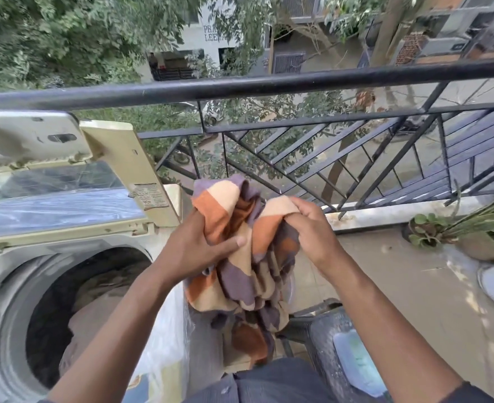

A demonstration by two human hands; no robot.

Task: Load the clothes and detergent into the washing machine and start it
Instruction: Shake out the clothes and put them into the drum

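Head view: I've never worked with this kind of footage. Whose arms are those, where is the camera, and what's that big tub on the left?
There is no robot here. The camera sits on a person's head and looks forward and down, so the two arms are that person's own. Both the left hand and the right hand grip a striped cloth of orange, cream and purple, held up beside the machine. The tub on the left is a top-loading washer with its lid raised; some brownish laundry already lies in the drum. Beyond is a balcony railing, with potted plants at right.
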